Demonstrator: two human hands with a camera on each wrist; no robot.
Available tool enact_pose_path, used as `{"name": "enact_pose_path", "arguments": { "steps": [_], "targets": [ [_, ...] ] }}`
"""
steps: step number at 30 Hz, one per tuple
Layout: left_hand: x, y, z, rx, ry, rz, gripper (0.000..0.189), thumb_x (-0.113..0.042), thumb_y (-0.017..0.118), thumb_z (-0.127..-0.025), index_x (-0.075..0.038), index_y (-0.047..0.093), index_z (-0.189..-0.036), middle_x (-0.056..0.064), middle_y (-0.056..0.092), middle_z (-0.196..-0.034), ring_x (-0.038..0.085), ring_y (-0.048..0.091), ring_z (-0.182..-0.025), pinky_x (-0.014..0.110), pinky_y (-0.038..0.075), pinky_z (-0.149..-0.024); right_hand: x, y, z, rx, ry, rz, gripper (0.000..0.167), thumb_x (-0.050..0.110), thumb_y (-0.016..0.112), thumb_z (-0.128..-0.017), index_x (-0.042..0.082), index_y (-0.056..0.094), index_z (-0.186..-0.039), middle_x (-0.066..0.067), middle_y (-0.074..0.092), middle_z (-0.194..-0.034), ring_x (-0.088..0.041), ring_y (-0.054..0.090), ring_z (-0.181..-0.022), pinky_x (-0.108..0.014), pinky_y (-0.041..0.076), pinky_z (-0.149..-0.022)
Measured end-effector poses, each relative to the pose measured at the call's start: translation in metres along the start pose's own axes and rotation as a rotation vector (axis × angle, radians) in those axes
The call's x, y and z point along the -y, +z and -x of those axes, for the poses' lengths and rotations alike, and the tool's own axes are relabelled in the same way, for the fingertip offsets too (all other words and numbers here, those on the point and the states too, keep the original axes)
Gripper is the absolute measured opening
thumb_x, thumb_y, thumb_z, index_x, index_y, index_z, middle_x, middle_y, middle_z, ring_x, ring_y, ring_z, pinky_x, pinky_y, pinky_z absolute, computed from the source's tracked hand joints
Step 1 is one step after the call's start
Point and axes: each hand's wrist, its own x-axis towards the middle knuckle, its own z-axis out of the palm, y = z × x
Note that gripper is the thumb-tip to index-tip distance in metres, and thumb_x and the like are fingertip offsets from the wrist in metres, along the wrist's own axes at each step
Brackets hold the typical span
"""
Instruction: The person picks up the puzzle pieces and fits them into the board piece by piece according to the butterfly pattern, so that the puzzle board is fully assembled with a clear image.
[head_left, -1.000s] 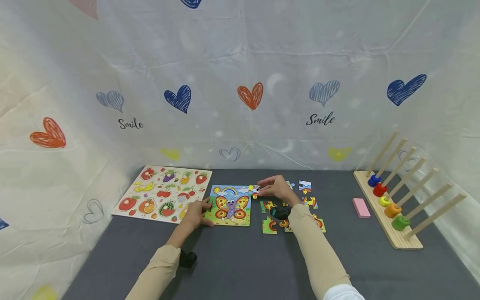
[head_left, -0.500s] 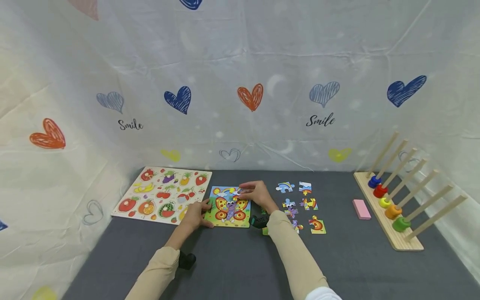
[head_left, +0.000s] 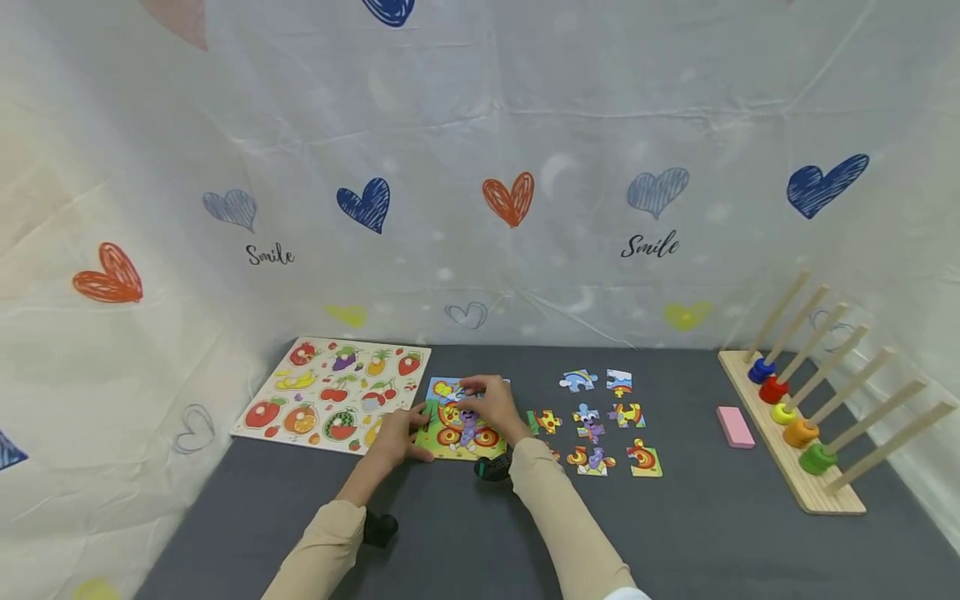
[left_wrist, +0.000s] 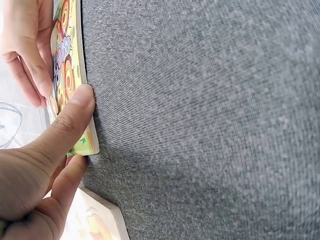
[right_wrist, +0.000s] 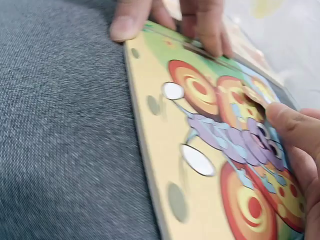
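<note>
My left hand [head_left: 395,437] holds the left edge of a butterfly puzzle board [head_left: 453,450]. In the left wrist view its thumb [left_wrist: 75,110] presses along the front edge, with the fingers round the corner. My right hand [head_left: 491,406] is over the board's upper part, the fingers bent down. It pinches a small jigsaw piece [right_wrist: 256,93], mostly hidden by the hand, tilted against the picture near the butterfly's upper wing. Right of the board, several loose jigsaw pieces [head_left: 588,423] lie in rough rows, some partly behind the right wrist.
A fruit picture board [head_left: 339,427] lies just left of the puzzle board. At the right stand a wooden peg rack [head_left: 798,450] with coloured rings and a pink block [head_left: 735,427]. A printed curtain [head_left: 420,275] hangs behind the grey table [head_left: 442,533].
My right hand has carried the jigsaw piece leftward from beside the board onto its upper left part, uncovering the loose pieces. The left hand has stayed at the board's edge.
</note>
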Motion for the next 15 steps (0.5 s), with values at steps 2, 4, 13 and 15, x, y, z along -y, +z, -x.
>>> {"name": "enact_pose_path", "arguments": {
  "steps": [2,4,13,15],
  "targets": [
    [-0.0003,0.0018,-0.0001,-0.001,0.002,-0.002,0.066,-0.002,0.088,-0.060,0.013,0.060,-0.119,0.026,0.050,-0.134,0.038,0.048,-0.124,0.043,0.045,-0.093,-0.0009,0.0018,-0.0002,-0.013,-0.007,0.007,0.034,0.005,0.075,-0.082,-0.003,0.067,-0.114,-0.014,0.068,-0.098,-0.024,0.063,-0.087,-0.031,0.051,-0.073],
    [-0.0002,0.0026,-0.0005,-0.005,0.001,-0.012,0.066,-0.002,0.088,-0.060,0.012,0.060,-0.119,0.026,0.050,-0.134,0.038,0.048,-0.123,0.042,0.046,-0.092,-0.0002,0.0024,-0.0003,-0.020,-0.008,0.013,0.036,0.005,0.076,-0.082,-0.004,0.067,-0.115,-0.014,0.068,-0.094,-0.024,0.062,-0.082,-0.029,0.049,-0.069],
    [0.0011,0.0003,-0.0007,-0.011,-0.004,-0.010,0.066,-0.002,0.088,-0.061,0.011,0.061,-0.119,0.025,0.051,-0.134,0.038,0.048,-0.124,0.043,0.045,-0.094,0.0031,0.0038,-0.0010,-0.002,-0.026,0.036,0.038,0.003,0.075,-0.081,-0.003,0.066,-0.117,-0.017,0.067,-0.100,-0.027,0.066,-0.089,-0.033,0.053,-0.076],
    [0.0014,0.0006,-0.0001,-0.015,0.003,-0.013,0.066,-0.003,0.089,-0.060,0.011,0.061,-0.119,0.025,0.051,-0.133,0.038,0.048,-0.123,0.043,0.045,-0.094,0.0021,0.0054,-0.0016,-0.007,-0.036,0.045,0.036,0.002,0.075,-0.081,-0.003,0.067,-0.115,-0.016,0.067,-0.099,-0.026,0.065,-0.088,-0.033,0.053,-0.076]
  ]
}}
